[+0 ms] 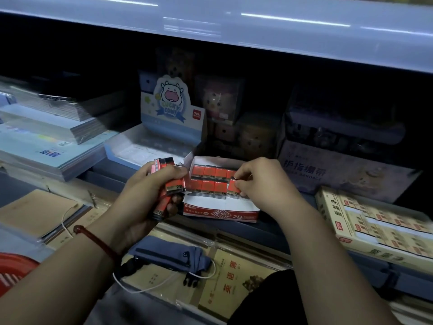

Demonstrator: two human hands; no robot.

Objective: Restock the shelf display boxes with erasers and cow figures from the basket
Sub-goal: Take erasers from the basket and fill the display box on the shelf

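Observation:
A red and white eraser display box (220, 213) marked 2B sits on the shelf edge, with two rows of red 2B erasers (208, 178) standing in its back half. My left hand (150, 195) is shut on a bundle of several red and black 2B erasers (167, 184), just left of the box. My right hand (260, 181) pinches one red eraser (233, 187) at the right end of the front row inside the box. Behind and to the left stands a pale blue cow display box (150, 146) with a cartoon cow header card (169, 99).
A red basket (14, 270) shows at the lower left. Stacked notebooks (46, 137) fill the left shelf. A cream eraser box (375, 228) lies at the right, a purple box (339, 172) behind it. A blue pouch (171, 254) and white cable rest on books below.

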